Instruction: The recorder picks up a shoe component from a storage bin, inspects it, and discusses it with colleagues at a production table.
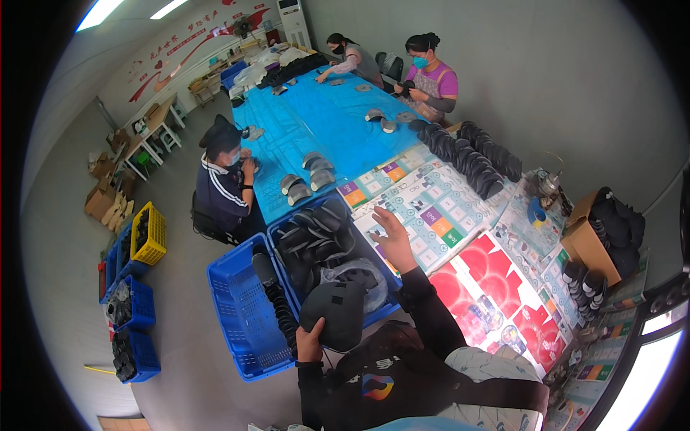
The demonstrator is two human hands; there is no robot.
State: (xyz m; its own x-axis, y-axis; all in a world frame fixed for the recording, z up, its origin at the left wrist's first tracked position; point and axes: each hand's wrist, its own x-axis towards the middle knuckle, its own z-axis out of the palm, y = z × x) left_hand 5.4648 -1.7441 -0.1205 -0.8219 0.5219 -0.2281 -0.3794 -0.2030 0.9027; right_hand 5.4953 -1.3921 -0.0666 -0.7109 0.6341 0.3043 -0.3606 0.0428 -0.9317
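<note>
My left hand (310,342) grips the lower left edge of a black, rounded, cap-like piece (335,314), fingers closed on it. The piece is held over the near end of a blue crate (388,304) that holds many black curved pieces (310,237) and a clear plastic bag (374,294). Raised over the crate's right side and the table's near edge, my right hand (394,241) has its fingers spread and holds nothing. A long row of nested black curved pieces (274,291) lies along the edge between this crate and another blue crate (233,316).
A long table with blue sheeting (302,122) carries grey and black curved pieces (318,169). Three people sit along it. To the right are stacked black pieces (460,154), a kettle (548,183) and a cardboard box (586,237). More crates (136,359) stand at left.
</note>
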